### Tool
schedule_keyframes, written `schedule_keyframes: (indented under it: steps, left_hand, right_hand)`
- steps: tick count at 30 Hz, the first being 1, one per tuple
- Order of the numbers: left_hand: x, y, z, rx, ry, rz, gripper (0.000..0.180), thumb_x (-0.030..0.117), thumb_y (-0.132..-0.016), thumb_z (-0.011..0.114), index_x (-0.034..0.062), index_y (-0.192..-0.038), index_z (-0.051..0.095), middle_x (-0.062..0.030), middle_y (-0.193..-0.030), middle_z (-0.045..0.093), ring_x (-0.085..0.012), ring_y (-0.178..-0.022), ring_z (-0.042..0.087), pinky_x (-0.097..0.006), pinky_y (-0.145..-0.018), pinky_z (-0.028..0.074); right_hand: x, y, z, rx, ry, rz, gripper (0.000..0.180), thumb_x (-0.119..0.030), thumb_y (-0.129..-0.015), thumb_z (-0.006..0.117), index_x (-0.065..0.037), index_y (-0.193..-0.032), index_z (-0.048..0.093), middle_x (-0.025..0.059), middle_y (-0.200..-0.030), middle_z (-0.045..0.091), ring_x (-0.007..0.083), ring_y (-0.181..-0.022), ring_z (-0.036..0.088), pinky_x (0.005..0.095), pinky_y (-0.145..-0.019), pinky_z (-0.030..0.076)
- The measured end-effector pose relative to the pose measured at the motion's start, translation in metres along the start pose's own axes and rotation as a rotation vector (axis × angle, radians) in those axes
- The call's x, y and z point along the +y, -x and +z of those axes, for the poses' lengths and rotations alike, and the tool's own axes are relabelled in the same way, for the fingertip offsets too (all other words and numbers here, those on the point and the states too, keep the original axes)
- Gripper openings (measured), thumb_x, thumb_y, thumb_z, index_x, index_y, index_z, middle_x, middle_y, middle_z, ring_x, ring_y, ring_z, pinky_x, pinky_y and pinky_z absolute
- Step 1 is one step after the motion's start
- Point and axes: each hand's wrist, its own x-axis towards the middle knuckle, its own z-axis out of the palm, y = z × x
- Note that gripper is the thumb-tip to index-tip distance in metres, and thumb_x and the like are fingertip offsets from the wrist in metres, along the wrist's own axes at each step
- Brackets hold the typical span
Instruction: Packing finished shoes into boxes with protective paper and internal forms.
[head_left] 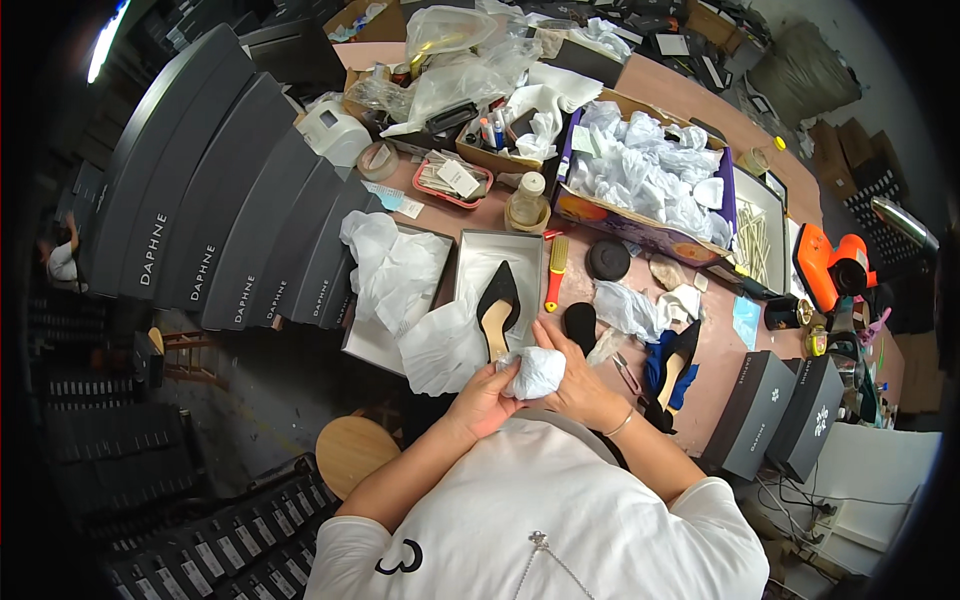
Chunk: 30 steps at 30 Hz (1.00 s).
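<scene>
Ideally, left hand and right hand, fingers curled, compress the crumpled white tissue wad firmly near the black pointed shoe.

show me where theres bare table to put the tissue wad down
Bare patches: between the open shoe box and the black round lid, around the yellow brush; also near the bottle. Crowded: right of the right hand, by the blue shoe.

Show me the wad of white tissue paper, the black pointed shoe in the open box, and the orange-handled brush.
wad of white tissue paper (535,372), head view, middle of the crumpled ball between both hands
black pointed shoe (498,292), head view, black toe part
orange-handled brush (554,277), head view, orange handle
</scene>
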Motion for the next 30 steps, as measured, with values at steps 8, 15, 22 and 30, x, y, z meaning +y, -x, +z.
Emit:
schedule_keyframes:
  steps: [8,15,22,30]
  left_hand:
    - [-0.009,-0.006,0.003,0.045,-0.304,0.195,0.029,0.014,-0.093,0.054,0.0046,-0.120,0.053,-0.0059,-0.109,0.060,-0.0129,-0.095,0.059,-0.030,-0.074,0.052]
    - [-0.018,-0.012,0.017,0.091,-0.521,0.315,0.027,0.017,-0.099,0.045,0.0021,-0.118,0.057,-0.0050,-0.099,0.060,-0.0126,-0.087,0.057,-0.025,-0.072,0.046]
    - [-0.011,-0.008,0.016,0.063,-0.549,0.341,0.038,0.027,-0.101,0.040,0.0012,-0.128,0.046,-0.0061,-0.108,0.057,-0.0126,-0.096,0.056,-0.029,-0.083,0.048]
    - [0.011,-0.014,-0.007,0.087,-0.555,-0.152,0.034,0.023,-0.101,0.034,0.0009,-0.119,0.051,-0.0074,-0.106,0.059,-0.0166,-0.094,0.060,-0.034,-0.083,0.050]
  right_hand:
    - [-0.023,0.013,-0.024,-0.117,-0.038,-0.170,0.065,-0.012,-0.069,0.073,-0.009,-0.129,0.049,0.0140,-0.129,0.049,0.0328,-0.114,0.050,0.0394,-0.092,0.043]
    - [-0.019,0.015,-0.007,0.176,-0.376,0.091,0.041,0.001,-0.069,0.072,-0.002,-0.107,0.056,0.0130,-0.100,0.060,0.0319,-0.095,0.056,0.0369,-0.082,0.046]
    - [-0.019,-0.006,0.010,0.206,-0.106,0.148,0.058,-0.002,-0.069,0.072,-0.001,-0.122,0.047,0.0197,-0.112,0.052,0.0370,-0.103,0.051,0.0411,-0.087,0.044]
    - [0.030,0.005,0.004,-0.303,-0.066,-0.198,0.070,-0.008,-0.075,0.069,-0.006,-0.137,0.037,0.0224,-0.123,0.049,0.0376,-0.111,0.052,0.0420,-0.090,0.045]
